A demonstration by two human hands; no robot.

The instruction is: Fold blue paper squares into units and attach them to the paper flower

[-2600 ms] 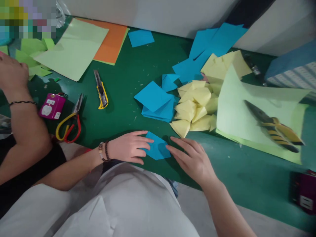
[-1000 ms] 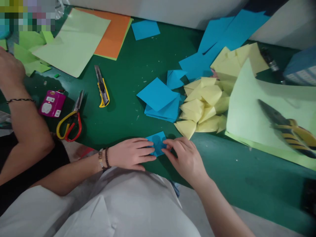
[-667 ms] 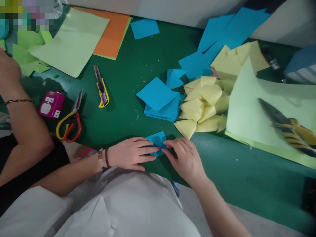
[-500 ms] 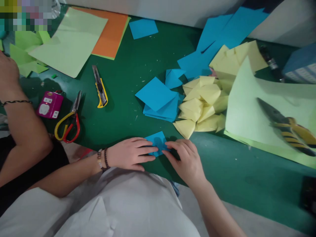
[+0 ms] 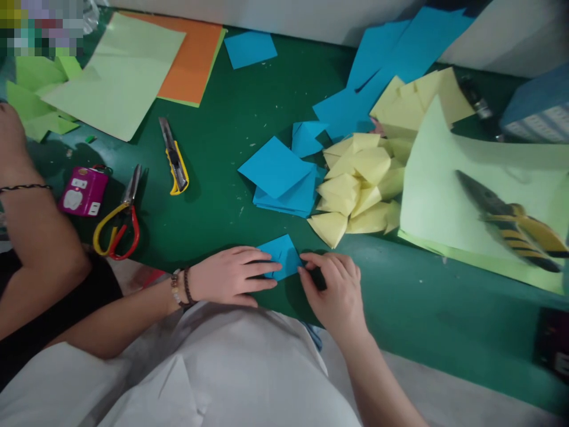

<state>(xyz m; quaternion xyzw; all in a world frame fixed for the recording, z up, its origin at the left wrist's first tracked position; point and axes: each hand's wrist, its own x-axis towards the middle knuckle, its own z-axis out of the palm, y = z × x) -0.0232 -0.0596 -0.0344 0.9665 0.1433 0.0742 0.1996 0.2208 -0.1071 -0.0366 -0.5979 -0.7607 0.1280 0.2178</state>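
Head view shows a small folded square of matte blue paper (image 5: 281,257) lying flat at the near edge of the green felt-like bench (image 5: 231,136), its creases forming a pointed shape. The left hand (image 5: 226,277) lies flat with fingers extended, pressing the paper's left part, while the right hand (image 5: 334,283) curls, fingertips pinching the paper's right edge. Behind them sit a stack of blue squares (image 5: 280,178) and a heap of yellow folded cones (image 5: 355,190), touching each other.

No readable text, label or number on anything in view.
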